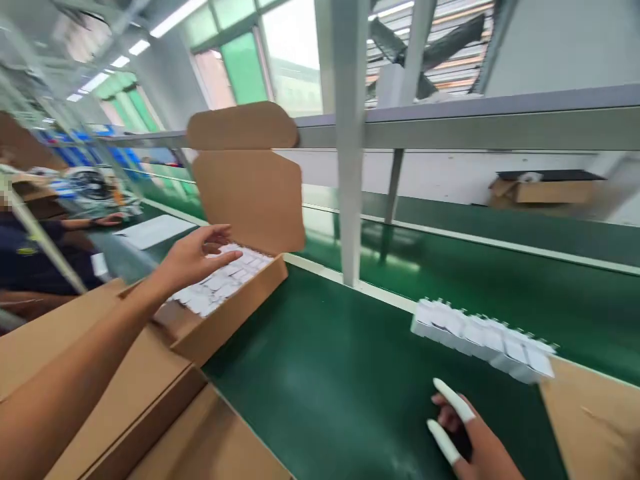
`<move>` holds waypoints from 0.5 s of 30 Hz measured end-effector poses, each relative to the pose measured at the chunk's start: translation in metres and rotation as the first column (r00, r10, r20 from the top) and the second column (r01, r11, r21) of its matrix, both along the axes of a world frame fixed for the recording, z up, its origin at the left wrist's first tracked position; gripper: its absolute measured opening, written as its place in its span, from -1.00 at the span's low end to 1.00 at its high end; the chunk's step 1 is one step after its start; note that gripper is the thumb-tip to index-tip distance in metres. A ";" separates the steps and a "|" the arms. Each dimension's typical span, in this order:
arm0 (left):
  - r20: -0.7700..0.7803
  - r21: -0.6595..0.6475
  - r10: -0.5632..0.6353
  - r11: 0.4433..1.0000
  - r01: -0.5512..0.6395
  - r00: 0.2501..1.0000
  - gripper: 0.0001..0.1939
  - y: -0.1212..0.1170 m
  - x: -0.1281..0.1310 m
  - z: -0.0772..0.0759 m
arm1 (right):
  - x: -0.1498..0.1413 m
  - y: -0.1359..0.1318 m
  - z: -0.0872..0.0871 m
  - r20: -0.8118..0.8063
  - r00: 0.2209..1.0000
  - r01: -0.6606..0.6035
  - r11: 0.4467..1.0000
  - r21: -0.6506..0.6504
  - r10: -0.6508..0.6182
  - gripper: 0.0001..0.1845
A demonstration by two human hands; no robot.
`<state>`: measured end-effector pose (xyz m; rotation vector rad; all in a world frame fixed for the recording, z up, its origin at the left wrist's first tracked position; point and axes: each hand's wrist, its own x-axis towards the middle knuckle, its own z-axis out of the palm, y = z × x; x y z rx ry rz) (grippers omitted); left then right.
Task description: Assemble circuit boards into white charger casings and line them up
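Note:
My left hand hovers above an open cardboard box, its fingers apart and nothing in them. Rows of small white pieces lie inside that box, and its brown lid stands upright behind. Over the green table mat, my right hand is held with thumb and index finger apart, both in white finger cots. No object shows between those fingers; the other fingers are curled. Just beyond it, a row of white power-adapter-like blocks with metal prongs lies along the mat's back edge.
More cardboard fills the lower left, and a brown sheet lies at the right. A grey post rises behind the mat, with a shelf above. A co-worker's arm reaches in at far left. A small carton stands at the back right.

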<state>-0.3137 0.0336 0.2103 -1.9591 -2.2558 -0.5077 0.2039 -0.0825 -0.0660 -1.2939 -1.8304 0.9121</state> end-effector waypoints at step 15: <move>0.093 -0.536 -0.740 0.527 0.660 0.667 -0.05 0.080 0.399 -0.118 | 0.009 0.009 0.003 -0.135 0.988 -0.060 0.988 0.145 0.080 -0.34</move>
